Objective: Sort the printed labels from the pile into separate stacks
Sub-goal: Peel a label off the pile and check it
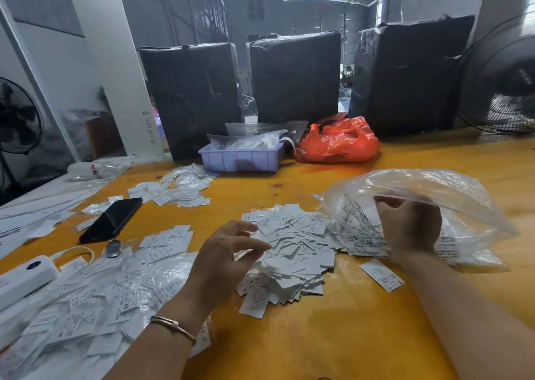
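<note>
The sorting looks barely begun. A loose pile of printed labels (289,249) lies heaped near the middle of the table (333,336), unsorted, and one stray label (381,274) sits apart just to its right. Toward the near left corner a wide spread of labels in clear sleeves (95,298) covers the surface, and a smaller scatter of labels (179,190) lies toward the far edge, in front of a lilac tray (241,159); whether either counts as a finished stack cannot be told. Most of the work appears to remain.

The left hand (228,255) hovers at the pile's left side, fingers loosely spread and relaxed, holding nothing. The right hand (409,224) reaches into the mouth of a clear plastic bag (428,194) lying toward the right edge, its fingers curled around the bag's printed lower film, which it seems to grip.
</note>
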`<action>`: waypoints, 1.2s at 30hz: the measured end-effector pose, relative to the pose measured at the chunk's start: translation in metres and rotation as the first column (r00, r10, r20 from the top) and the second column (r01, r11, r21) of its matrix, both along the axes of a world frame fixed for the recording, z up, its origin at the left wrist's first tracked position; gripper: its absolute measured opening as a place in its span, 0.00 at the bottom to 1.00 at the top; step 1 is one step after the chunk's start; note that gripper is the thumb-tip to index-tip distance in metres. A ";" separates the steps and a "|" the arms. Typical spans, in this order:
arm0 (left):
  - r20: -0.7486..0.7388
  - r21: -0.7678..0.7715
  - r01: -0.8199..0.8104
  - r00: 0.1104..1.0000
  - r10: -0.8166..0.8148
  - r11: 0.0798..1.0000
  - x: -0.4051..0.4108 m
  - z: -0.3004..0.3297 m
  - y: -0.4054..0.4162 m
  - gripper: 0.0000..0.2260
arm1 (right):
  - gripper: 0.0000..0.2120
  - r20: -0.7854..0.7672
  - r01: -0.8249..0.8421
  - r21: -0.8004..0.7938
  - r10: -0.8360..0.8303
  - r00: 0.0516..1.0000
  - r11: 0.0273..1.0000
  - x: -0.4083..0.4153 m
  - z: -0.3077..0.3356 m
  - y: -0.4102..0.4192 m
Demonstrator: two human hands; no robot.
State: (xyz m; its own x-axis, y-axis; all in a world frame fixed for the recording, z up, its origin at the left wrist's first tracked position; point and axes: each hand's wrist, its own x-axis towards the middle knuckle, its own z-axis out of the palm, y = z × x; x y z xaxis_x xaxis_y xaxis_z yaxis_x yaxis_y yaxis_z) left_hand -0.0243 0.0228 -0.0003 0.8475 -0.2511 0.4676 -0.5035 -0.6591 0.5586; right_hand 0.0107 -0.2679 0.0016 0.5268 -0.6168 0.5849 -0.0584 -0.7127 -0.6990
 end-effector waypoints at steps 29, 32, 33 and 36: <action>-0.023 -0.429 0.250 0.958 -0.287 0.868 -0.016 0.017 -0.009 0.10 | 0.19 0.153 -0.584 0.812 0.970 0.190 -0.013 -0.045 0.017 0.081; -0.042 -0.368 0.239 0.961 -0.273 0.898 -0.018 0.017 -0.013 0.14 | 0.07 0.266 -0.587 0.802 0.945 0.190 -0.107 -0.045 0.019 0.079; -0.059 -0.383 0.214 0.965 -0.255 0.899 -0.018 0.017 -0.014 0.20 | 0.05 0.290 -0.593 0.797 0.933 0.211 -0.114 -0.045 0.021 0.078; -0.159 -0.505 0.113 0.962 -0.221 0.856 -0.018 0.019 -0.015 0.35 | 0.04 0.300 -0.625 0.776 0.923 0.242 -0.088 -0.045 0.022 0.077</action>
State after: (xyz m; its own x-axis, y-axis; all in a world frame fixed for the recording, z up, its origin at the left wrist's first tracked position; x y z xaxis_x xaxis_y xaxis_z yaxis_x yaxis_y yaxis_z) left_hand -0.0419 0.0073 0.0183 0.9030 -0.1835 0.3885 -0.4204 -0.1910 0.8870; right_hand -0.0341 -0.1908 0.0234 0.9471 0.3210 0.0043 -0.0875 0.2710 -0.9586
